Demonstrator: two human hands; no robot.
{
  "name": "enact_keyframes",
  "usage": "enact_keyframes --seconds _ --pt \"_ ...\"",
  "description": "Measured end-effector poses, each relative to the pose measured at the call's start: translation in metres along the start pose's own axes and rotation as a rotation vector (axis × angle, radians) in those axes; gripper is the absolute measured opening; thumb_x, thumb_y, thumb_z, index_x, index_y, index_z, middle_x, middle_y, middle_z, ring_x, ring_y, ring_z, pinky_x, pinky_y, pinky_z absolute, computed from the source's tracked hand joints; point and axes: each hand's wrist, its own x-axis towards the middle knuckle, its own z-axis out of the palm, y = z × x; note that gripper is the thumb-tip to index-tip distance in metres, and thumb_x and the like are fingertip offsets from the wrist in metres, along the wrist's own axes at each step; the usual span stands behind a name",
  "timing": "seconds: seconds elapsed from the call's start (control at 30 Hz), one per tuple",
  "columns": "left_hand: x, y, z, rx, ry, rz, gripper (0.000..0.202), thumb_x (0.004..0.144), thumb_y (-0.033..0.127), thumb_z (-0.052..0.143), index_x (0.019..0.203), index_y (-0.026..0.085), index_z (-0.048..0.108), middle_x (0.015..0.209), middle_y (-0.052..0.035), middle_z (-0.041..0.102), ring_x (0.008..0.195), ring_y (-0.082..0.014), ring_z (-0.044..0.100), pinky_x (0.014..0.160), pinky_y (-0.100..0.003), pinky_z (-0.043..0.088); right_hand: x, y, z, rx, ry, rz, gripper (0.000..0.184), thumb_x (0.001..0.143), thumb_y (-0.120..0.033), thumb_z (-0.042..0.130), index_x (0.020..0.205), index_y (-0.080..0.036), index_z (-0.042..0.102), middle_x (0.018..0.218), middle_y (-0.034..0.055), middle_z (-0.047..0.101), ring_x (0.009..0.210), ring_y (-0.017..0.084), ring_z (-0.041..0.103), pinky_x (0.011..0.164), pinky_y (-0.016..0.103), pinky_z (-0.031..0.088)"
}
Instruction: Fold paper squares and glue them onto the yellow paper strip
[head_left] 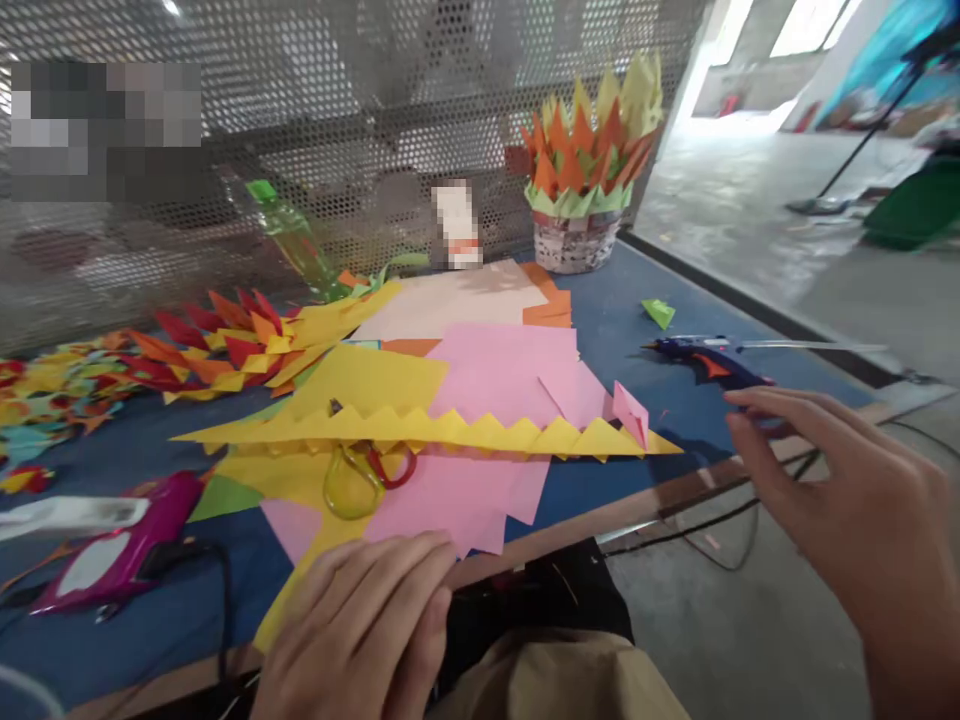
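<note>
My left hand (367, 625) lies palm down at the table's front edge, over the near corner of the yellow and pink papers, fingers extended. Off the right edge, my right hand (847, 490) hovers with a gap between thumb and fingertips; nothing shows in it. A long yellow folded-paper strip (450, 430) with pointed teeth stretches across the sheets. One pink folded piece (631, 413) stands at its right end. Scissors (352, 485) with yellow and red handle loops stick out from under the strip. Nearest the right hand is a blue glue gun (709, 358) with an orange trigger.
Pink paper (491, 370) covers mid-table. A basket-like pot of paper petals (577, 240) stands at back right, near a green paper scrap (658, 313). A green-capped bottle (296, 240) leans against the perforated screen (337, 90). Left are red-orange folded pieces (217, 345) and a magenta corded device (124, 550).
</note>
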Motion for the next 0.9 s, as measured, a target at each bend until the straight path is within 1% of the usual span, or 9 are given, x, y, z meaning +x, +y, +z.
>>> enact_keyframes --seconds 0.07,0.17,0.23,0.27,0.33,0.43,0.57,0.77,0.9 --pt "0.007 0.010 0.011 -0.063 -0.047 0.001 0.027 0.103 0.014 0.058 0.125 0.019 0.074 0.122 -0.0009 0.079 0.110 -0.0175 0.069 0.104 -0.033 0.045 -0.010 0.006 0.002 0.026 -0.065 -0.010 0.018 0.100 -0.031 0.070 0.116 -0.026 0.075 0.116 0.0026 0.077 0.094 0.020 0.075 0.080 0.035 0.057" --pt "0.031 0.033 0.029 -0.107 -0.060 0.034 0.027 0.107 0.017 0.056 0.127 0.020 0.074 0.128 -0.0006 0.078 0.116 -0.0208 0.066 0.104 -0.038 0.045 -0.025 0.004 0.014 0.093 -0.144 -0.019 0.019 0.102 -0.036 0.068 0.114 -0.024 0.075 0.120 0.0047 0.076 0.101 0.021 0.072 0.091 0.038 0.058" --pt "0.054 0.049 0.044 -0.057 -0.078 0.093 0.030 0.110 0.023 0.053 0.133 0.018 0.071 0.139 -0.0029 0.074 0.120 -0.0238 0.064 0.103 -0.041 0.045 -0.030 0.000 0.022 0.129 -0.149 -0.007 0.018 0.102 -0.034 0.067 0.114 -0.023 0.075 0.122 0.0057 0.075 0.105 0.021 0.069 0.095 0.040 0.057" --pt "0.066 0.058 0.052 -0.017 -0.116 0.117 0.034 0.111 0.028 0.052 0.138 0.017 0.069 0.146 -0.0040 0.070 0.127 -0.0259 0.061 0.105 -0.044 0.045 -0.031 -0.001 0.026 0.142 -0.142 0.003 0.017 0.102 -0.033 0.067 0.114 -0.023 0.075 0.123 0.0056 0.074 0.105 0.021 0.068 0.095 0.040 0.057" --pt "0.088 0.073 0.069 0.072 -0.151 0.168 0.042 0.113 0.040 0.048 0.144 0.017 0.065 0.152 -0.0045 0.067 0.130 -0.0271 0.059 0.104 -0.047 0.044 -0.032 -0.003 0.031 0.161 -0.129 0.026 0.015 0.102 -0.032 0.067 0.111 -0.023 0.075 0.125 0.0053 0.073 0.106 0.021 0.066 0.095 0.040 0.056" --pt "0.107 0.087 0.095 0.182 -0.158 0.181 0.055 0.113 0.053 0.046 0.151 0.015 0.059 0.161 -0.0068 0.060 0.140 -0.0287 0.053 0.105 -0.049 0.043 -0.032 -0.004 0.033 0.171 -0.113 0.074 0.017 0.102 -0.032 0.067 0.114 -0.024 0.074 0.128 0.0067 0.071 0.110 0.024 0.065 0.096 0.043 0.055" --pt "0.109 0.090 0.114 0.206 -0.149 0.166 0.056 0.114 0.053 0.044 0.151 0.013 0.060 0.158 -0.0067 0.063 0.139 -0.0285 0.053 0.106 -0.049 0.041 -0.034 -0.006 0.033 0.203 -0.105 0.115 0.025 0.101 -0.030 0.067 0.125 -0.025 0.072 0.133 0.0075 0.070 0.115 0.025 0.066 0.098 0.044 0.055" --pt "0.106 0.085 0.117 0.139 -0.180 0.169 0.052 0.114 0.046 0.045 0.154 0.015 0.057 0.162 -0.0039 0.059 0.144 -0.0263 0.049 0.111 -0.049 0.035 -0.031 -0.011 0.030 0.232 -0.158 0.092 0.021 0.099 -0.024 0.068 0.118 -0.026 0.076 0.123 0.0030 0.075 0.108 0.024 0.066 0.098 0.046 0.057" --pt "0.106 0.083 0.118 0.108 -0.190 0.162 0.053 0.114 0.044 0.045 0.156 0.013 0.055 0.166 -0.0048 0.055 0.146 -0.0267 0.048 0.109 -0.049 0.036 -0.019 -0.005 0.030 0.224 -0.190 0.023 0.035 0.100 -0.018 0.064 0.134 -0.025 0.070 0.136 0.0033 0.072 0.116 0.024 0.064 0.102 0.042 0.056"
